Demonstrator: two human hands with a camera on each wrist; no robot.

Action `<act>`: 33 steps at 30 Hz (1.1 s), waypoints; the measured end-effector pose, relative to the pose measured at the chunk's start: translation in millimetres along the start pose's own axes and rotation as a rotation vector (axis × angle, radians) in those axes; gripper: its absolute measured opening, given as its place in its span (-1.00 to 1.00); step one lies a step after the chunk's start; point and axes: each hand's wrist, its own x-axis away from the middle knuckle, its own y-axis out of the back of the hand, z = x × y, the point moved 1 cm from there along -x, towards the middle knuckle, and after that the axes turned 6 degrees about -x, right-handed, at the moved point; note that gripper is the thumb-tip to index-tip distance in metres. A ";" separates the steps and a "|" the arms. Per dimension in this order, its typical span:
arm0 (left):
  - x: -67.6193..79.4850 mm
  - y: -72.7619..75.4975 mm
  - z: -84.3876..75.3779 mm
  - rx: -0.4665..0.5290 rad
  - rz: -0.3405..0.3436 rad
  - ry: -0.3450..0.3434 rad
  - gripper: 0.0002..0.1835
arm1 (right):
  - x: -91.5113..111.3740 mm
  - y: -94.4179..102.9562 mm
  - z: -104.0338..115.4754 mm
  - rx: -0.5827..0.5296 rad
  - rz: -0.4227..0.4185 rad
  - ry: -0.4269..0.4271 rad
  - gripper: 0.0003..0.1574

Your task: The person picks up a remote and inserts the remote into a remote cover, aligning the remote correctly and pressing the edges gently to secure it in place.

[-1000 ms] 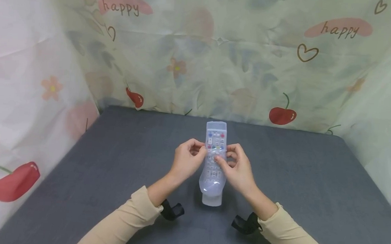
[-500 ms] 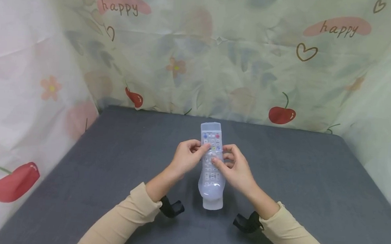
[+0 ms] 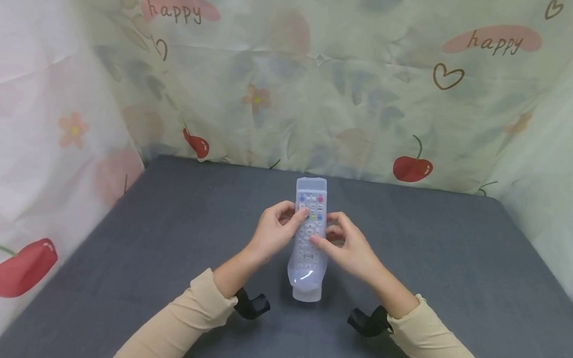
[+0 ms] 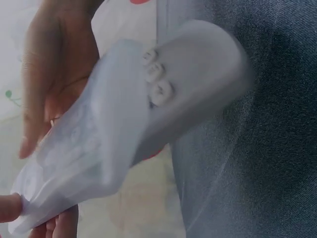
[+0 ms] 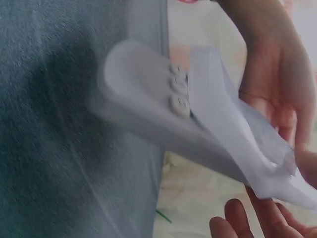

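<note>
One remote (image 3: 307, 295), key face up, held btwn both hands over the middle of the table, near end toward the person. Appears clear of the surface; shadow beneath.

Cover (image 3: 305, 273), translucent, is over most of the remote. Its flared mouth (image 4: 130, 119) stands loose around the body; bare near end projects past it, w/ a row of raised keys (image 4: 154, 73) just outside, per L wrist view. Far end of cover: no keys vis. there; can't tell if remote fills it.

L hand (image 3: 278, 228): grasping, thumb on the front, fingers at the left edge, partly hidden. R hand (image 3: 345, 248): likewise grasping, thumb lower on the front, fingers at the right edge. Neither released.

Step in hand, as judged: cover being worked along the remote, part-way stage. Direction (on or off) not determinable from stills. Next move, in either case, calls for one hand steadying the body while the other shifts the cover evenly. If on: mouth must pass the keys and bare end. If off: a firm hold on the bare end. Poss. fault: thin cover bunching or snagging.

Surroundings: dark grey table (image 3: 165, 232); black bands (image 3: 254, 307) at both wrists; beige cuffs (image 3: 215, 295); printed cloth (image 3: 300, 108) behind, w/ cherries, hearts, "happy".
</note>
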 end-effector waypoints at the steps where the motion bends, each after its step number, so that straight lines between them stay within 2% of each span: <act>1: 0.4 -0.3 0.3 -0.005 -0.002 -0.004 -0.72 | -0.3 2.2 0.4 0.001 -0.004 0.009 -0.52; 5: 1.4 -2.9 1.8 -0.008 -0.014 -0.029 -0.72 | -3.1 10.9 4.8 -0.003 -0.055 0.035 -0.60; 9: 1.8 -6.9 5.6 -0.009 -0.013 -0.058 -0.73 | -6.3 14.6 7.8 0.040 -0.089 0.028 -0.67; 15: 1.9 -10.2 7.6 -0.021 -0.021 -0.069 -0.74 | -6.1 14.8 10.4 0.234 -0.130 0.077 -0.82; 19: 3.1 -11.4 7.6 -0.028 -0.029 -0.046 -0.72 | -6.1 13.3 11.3 0.362 -0.144 0.145 -0.87; 23: 4.1 -13.8 9.4 -0.013 -0.043 -0.016 -0.72 | -6.6 11.5 10.3 0.445 -0.157 0.187 -0.90; 33: 1.9 -17.4 13.2 0.125 -0.106 0.114 -0.72 | -8.8 1.9 13.0 0.724 -0.235 0.366 -0.77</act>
